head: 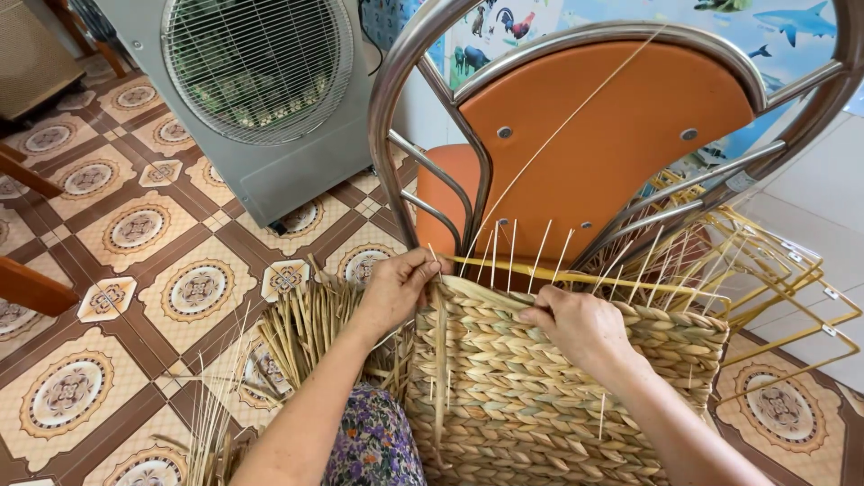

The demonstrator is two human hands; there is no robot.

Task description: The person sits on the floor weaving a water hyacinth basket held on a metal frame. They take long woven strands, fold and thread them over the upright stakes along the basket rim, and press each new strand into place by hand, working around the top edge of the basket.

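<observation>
A woven straw basket (540, 396) of braided tan fibre stands in front of me, built on a yellow wire frame (630, 281) whose top rail shows above the weave. Thin upright straw ends (513, 247) stick up along the rim. My left hand (400, 286) pinches straw strands at the basket's upper left corner. My right hand (576, 326) presses on the top row of weave near the middle, fingers curled over a strand. One long thin strand (576, 112) runs up and to the right from the rim.
An orange chair (594, 135) with a chrome tube frame lies tipped behind the basket. Empty yellow wire frames (783, 288) sit at the right. A bundle of loose straw (301, 324) lies on the patterned tile floor at the left. A grey box fan (261, 81) stands behind.
</observation>
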